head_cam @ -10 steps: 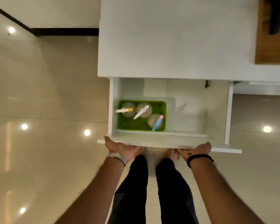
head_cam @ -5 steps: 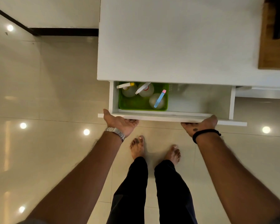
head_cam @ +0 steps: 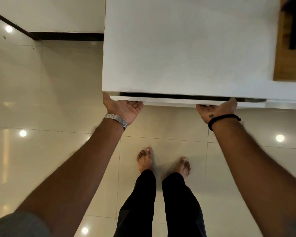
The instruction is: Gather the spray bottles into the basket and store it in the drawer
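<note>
The white drawer front (head_cam: pixel 169 102) sits almost flush under the white cabinet top (head_cam: pixel 186 48), with only a thin dark gap left above it. My left hand (head_cam: pixel 123 108) is pressed against the drawer front's left end, thumb up at the cabinet corner and fingers curled on the panel. At the right end my right hand (head_cam: pixel 215 110) holds the panel the same way. The green basket and the spray bottles are hidden inside the drawer.
Glossy beige floor tiles (head_cam: pixel 41 100) spread to the left and below. My bare feet (head_cam: pixel 162 163) and dark trousers stand just in front of the cabinet. A wooden surface (head_cam: pixel 287 65) with a dark object lies at the top right.
The drawer has slid from wide open to almost shut, taking the green basket and bottles out of sight. Both hands stayed on its front and moved forward with it.
</note>
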Motion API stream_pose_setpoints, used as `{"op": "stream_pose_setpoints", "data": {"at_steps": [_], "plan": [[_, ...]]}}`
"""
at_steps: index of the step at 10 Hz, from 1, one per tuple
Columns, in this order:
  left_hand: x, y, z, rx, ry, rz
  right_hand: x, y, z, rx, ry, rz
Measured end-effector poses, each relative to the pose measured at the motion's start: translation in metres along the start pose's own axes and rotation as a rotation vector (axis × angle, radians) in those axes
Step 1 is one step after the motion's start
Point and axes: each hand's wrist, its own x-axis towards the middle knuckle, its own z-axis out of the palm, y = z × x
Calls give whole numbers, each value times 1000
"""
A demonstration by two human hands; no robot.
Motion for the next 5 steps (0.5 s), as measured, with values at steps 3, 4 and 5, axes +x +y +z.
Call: {"op": "stream_pose_setpoints", "data": {"at_steps": [3,4,5], "plan": [[3,12,10,96,-22,69,0,-9,17,-54,-20,-30],[4,10,8,167,-23,70,0,-7,14,-145,-41,-41],[4,5,6,372,53,89,-1,3,9,-365,-18,-77]]}}
